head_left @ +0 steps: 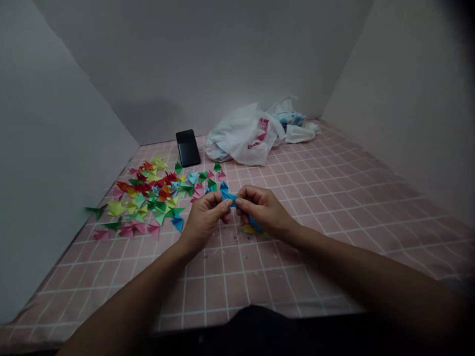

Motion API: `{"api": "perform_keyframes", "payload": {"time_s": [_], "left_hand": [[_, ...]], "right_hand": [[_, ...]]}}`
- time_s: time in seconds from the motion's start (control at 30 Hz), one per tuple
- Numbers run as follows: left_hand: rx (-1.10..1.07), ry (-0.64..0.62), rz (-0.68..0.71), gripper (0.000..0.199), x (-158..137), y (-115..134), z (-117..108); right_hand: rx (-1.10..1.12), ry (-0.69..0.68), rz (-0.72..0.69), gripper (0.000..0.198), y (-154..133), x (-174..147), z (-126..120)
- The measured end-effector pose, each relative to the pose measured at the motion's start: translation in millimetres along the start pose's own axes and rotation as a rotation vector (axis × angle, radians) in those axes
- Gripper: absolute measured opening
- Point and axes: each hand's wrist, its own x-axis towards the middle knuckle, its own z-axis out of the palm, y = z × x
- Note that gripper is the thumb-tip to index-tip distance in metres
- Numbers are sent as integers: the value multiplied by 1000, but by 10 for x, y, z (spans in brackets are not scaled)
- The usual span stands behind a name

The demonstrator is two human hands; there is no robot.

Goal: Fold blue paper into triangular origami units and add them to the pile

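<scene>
A small blue folded-paper crane (pixel 229 196) is pinched between my two hands above the cloth. Thumb and fingers of my left hand (pixel 208 212) grip its left side, with the pointed tip sticking up. My right hand (pixel 261 207) pinches its right end. Parts of the paper are hidden behind the fingertips. Below my right hand, yellow paper (pixel 250 229) and a bit of blue paper (pixel 256 225) show, partly covered by the hand. Left of my hands spreads a heap of colourful folded-paper cranes (pixel 159 205) in red, green, pink, yellow and blue.
A black phone (pixel 188 148) leans upright behind the heap. White plastic bags (pixel 245 133) lie crumpled at the back, near the grey wall (pixel 230 54). Underneath is a pink checked cloth (pixel 326 198), with tiny scraps near my hands. Walls stand on both sides.
</scene>
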Motion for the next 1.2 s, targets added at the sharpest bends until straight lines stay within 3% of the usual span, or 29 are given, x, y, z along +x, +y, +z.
{"api": "perform_keyframes", "payload": {"time_s": [0.23, 0.43, 0.6, 0.77, 0.97, 1.1, 1.2], "left_hand": [[84, -19, 28, 25, -7, 7, -5], [92, -39, 49, 20, -25, -8, -4], [223, 10, 91, 31, -40, 12, -9], [249, 23, 119, 37, -34, -10, -35], [71, 21, 100, 35, -12, -51, -62], [13, 24, 186, 25, 28, -46, -90], [133, -63, 278, 24, 50, -15, -102]], "right_hand": [[-33, 55, 19, 25, -16, -29, 44], [-16, 19, 41, 20, -15, -7, 41], [-16, -6, 68, 20, -33, -16, 41], [112, -57, 105, 23, -2, -9, 34], [236, -30, 101, 28, 3, 13, 4], [389, -85, 206, 26, -49, 28, -49], [521, -186, 320, 21, -64, 44, -103]]}}
